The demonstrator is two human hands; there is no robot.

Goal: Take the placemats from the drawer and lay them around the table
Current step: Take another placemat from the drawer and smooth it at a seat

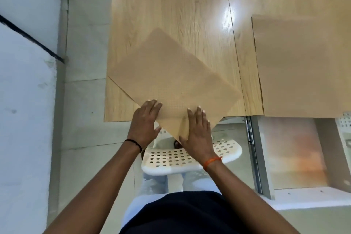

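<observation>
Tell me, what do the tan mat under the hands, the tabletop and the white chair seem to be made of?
The placemat looks like thin, matte woven vinyl or plastic mesh: a fine grid texture shows near the hands, though I can't be sure. The table looks like wood-grain laminate, smooth enough to show a glare patch. The near chair looks like glossy moulded white plastic with punched holes.
</observation>
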